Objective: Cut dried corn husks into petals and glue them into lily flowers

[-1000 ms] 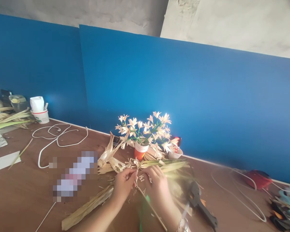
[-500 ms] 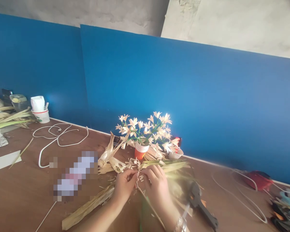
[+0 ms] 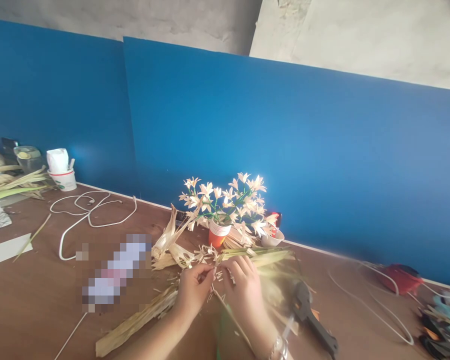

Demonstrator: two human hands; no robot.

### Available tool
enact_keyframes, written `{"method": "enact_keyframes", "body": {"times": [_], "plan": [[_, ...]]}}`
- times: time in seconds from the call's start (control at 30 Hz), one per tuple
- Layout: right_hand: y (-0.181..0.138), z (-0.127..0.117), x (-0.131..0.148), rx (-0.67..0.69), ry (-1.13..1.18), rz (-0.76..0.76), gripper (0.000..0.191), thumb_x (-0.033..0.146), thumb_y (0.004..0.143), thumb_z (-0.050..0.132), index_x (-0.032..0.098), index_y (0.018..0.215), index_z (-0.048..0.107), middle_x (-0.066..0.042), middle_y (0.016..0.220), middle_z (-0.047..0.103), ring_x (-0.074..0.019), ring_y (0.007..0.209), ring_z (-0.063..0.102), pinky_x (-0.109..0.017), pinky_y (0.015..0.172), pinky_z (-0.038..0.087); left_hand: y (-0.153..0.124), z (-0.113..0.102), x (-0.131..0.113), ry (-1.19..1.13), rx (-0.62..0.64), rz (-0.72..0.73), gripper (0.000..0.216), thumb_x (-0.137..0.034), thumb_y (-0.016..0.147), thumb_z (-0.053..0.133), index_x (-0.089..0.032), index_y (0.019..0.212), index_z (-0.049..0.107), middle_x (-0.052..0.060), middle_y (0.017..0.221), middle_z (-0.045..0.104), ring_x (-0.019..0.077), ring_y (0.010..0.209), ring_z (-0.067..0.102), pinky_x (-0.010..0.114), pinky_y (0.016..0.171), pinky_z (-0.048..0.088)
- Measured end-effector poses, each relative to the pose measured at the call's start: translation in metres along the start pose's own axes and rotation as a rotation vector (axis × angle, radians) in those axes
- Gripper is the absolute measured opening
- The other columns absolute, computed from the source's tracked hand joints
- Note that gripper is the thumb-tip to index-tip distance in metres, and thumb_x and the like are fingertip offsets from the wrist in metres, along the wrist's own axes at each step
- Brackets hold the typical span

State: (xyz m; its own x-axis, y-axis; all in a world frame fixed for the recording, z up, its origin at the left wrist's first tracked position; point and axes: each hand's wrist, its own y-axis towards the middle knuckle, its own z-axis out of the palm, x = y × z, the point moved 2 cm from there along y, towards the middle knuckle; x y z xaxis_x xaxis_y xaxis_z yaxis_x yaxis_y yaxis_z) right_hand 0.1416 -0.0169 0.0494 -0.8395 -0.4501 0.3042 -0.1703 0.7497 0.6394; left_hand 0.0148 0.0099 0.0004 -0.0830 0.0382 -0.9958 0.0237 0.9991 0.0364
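Observation:
My left hand (image 3: 194, 290) is closed in a pinch, thumb against fingertips, on a thin pale strip (image 3: 213, 272) that looks like dry husk. Close on its right, my right hand (image 3: 243, 282) has bent fingers drawn together at the same spot; what they grip is too small to make out. A slim pale stalk (image 3: 227, 310) slants from between the hands down past the right wrist. Just beyond my fingers lie curled husk scraps (image 3: 206, 254). Behind these stands an orange and white paper cup (image 3: 218, 236) with pale husk flowers (image 3: 227, 195) on green stems.
A dark glue gun (image 3: 311, 315) lies right of my right wrist. Dry husks (image 3: 142, 315) lie at the left, with green-yellow leaves (image 3: 273, 257) beyond the right hand. White cables (image 3: 86, 215) loop at the left. A blue partition (image 3: 285, 150) borders the table (image 3: 41, 315).
Both hands stay in nearly the same place and pose. The whole view has shifted very slightly.

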Motion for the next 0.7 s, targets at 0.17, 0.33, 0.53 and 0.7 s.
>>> {"method": "enact_keyframes", "body": {"times": [0.17, 0.33, 0.53, 0.7], "plan": [[-0.0001, -0.0021, 0.0013, -0.024, -0.025, -0.010, 0.014, 0.012, 0.086, 0.051, 0.021, 0.077, 0.057, -0.002, 0.074, 0.057, -0.0187, 0.072, 0.048, -0.031, 0.066, 0.034, -0.0019, 0.0002, -0.0005, -0.011, -0.003, 0.010, 0.022, -0.037, 0.071, 0.058, -0.018, 0.068, 0.068, -0.003, 0.041, 0.054, 0.0155, 0.041, 0.053, 0.023, 0.044, 0.040], [-0.0005, -0.0015, 0.0009, -0.013, -0.037, -0.006, 0.014, 0.011, 0.086, 0.051, 0.020, 0.077, 0.056, -0.002, 0.074, 0.057, -0.0184, 0.072, 0.047, -0.031, 0.066, 0.033, -0.0033, 0.0011, -0.0023, -0.025, 0.009, 0.002, 0.022, -0.038, 0.071, 0.059, -0.018, 0.068, 0.068, -0.002, 0.042, 0.055, 0.0157, 0.041, 0.053, 0.023, 0.043, 0.040], [-0.0010, -0.0009, 0.0008, -0.018, -0.043, -0.011, 0.013, 0.012, 0.086, 0.051, 0.021, 0.078, 0.057, -0.002, 0.075, 0.058, -0.0185, 0.073, 0.047, -0.031, 0.067, 0.033, -0.0026, 0.0018, -0.0011, -0.026, 0.004, 0.022, 0.022, -0.037, 0.071, 0.059, -0.018, 0.068, 0.069, -0.002, 0.042, 0.055, 0.0159, 0.041, 0.054, 0.023, 0.042, 0.041], [-0.0008, -0.0011, 0.0013, -0.029, -0.055, -0.007, 0.013, 0.012, 0.085, 0.051, 0.021, 0.078, 0.058, -0.002, 0.074, 0.057, -0.0187, 0.073, 0.048, -0.031, 0.066, 0.032, -0.0026, 0.0018, 0.0020, 0.008, 0.000, 0.069, 0.021, -0.036, 0.072, 0.059, -0.018, 0.069, 0.070, -0.001, 0.045, 0.058, 0.0153, 0.042, 0.054, 0.023, 0.044, 0.041]]}}
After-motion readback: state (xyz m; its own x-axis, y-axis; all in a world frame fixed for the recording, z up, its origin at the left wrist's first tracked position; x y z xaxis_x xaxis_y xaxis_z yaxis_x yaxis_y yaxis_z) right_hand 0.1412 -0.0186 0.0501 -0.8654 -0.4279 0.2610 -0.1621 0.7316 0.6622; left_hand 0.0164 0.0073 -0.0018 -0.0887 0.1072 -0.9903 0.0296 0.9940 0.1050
